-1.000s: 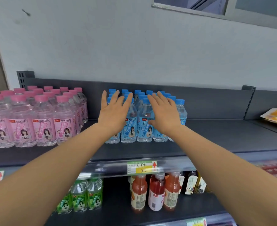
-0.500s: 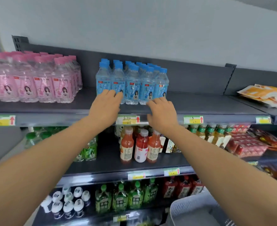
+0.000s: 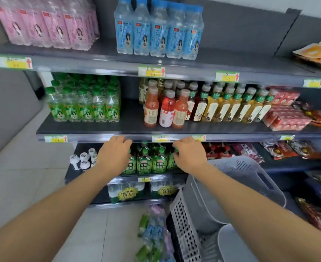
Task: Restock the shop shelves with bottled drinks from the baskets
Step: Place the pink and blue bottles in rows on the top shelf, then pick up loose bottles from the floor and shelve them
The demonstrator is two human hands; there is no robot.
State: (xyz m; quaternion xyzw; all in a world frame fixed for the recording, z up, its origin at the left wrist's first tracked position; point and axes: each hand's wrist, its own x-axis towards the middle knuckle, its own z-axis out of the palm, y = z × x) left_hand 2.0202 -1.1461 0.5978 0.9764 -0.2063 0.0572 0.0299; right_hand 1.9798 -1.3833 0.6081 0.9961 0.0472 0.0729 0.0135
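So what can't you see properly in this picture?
All in the head view:
- Pink-labelled clear plastic bottles: tops cut off by the top edge.
- Left hand and right hand: their backs hide the fingers, so whether they hold the green-labelled tea bottles is unclear.
- Grey plastic basket: its wall hides the contents.
- Loose bottles heaped on the floor: blurred.
- Yellow price tags: writing too small.

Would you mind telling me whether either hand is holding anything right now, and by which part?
Nothing is held: the left hand and right hand hang loosely curled before the green bottles.
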